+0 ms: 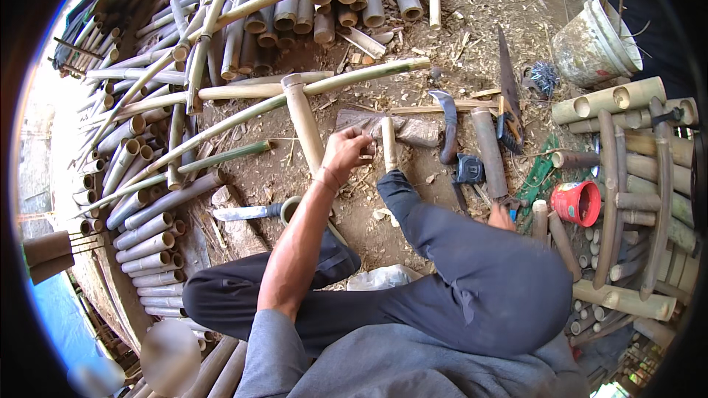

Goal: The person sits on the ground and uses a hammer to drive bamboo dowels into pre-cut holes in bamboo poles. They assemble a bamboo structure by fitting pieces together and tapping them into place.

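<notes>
My left hand (349, 150) is raised over the ground with its fingers curled together; whatever they pinch, if anything, is too small to name. Close to its right, a short pale bamboo piece (389, 144) points away from my dark-covered foot, across a worn wooden block (420, 133). A pale bamboo length (301, 119) lies to its left. My right hand (501, 217) is mostly hidden behind my right knee, and its fingers cannot be made out. Near it are a dark bamboo tube (490, 149), a black tape measure (470, 169) and a curved-blade knife (447, 127).
A hand saw (507, 88) lies beyond the tube. Another knife (247, 212) rests left of my forearm. Stacked bamboo tubes (151, 258) fill the left and far sides. On the right are a red container (577, 203), a bamboo frame (608, 199) and a dirty white bucket (596, 44).
</notes>
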A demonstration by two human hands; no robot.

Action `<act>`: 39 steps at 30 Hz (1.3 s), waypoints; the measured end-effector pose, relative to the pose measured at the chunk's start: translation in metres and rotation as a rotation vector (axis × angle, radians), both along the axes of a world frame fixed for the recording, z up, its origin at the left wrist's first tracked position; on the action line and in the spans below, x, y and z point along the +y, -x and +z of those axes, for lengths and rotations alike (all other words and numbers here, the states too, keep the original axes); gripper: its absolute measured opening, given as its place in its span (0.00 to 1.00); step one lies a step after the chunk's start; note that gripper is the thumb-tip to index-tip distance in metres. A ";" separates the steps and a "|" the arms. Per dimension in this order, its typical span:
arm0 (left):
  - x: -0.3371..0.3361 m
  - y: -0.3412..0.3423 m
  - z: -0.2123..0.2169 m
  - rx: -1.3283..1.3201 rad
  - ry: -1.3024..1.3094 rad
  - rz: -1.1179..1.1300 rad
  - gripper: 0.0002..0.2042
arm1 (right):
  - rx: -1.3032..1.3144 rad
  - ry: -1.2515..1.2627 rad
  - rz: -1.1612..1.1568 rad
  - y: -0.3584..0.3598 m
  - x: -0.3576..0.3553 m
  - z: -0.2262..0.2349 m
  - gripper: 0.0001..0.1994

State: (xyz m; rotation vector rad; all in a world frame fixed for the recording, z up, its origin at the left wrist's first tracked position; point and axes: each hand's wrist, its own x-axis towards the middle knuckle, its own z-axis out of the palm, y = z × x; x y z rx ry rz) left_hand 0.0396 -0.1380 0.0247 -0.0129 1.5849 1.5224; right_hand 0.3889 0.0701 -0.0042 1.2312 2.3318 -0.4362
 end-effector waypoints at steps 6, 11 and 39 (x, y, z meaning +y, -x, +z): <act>0.026 -0.004 -0.069 -0.284 0.140 0.071 0.05 | 0.317 0.214 -0.443 -0.083 0.000 -0.105 0.22; 0.042 0.001 -0.085 -0.389 0.128 0.119 0.06 | 0.228 -0.293 -0.349 -0.083 0.009 -0.091 0.23; 0.077 0.005 -0.107 -0.400 0.206 0.289 0.05 | 0.645 0.261 0.280 0.077 0.053 0.037 0.16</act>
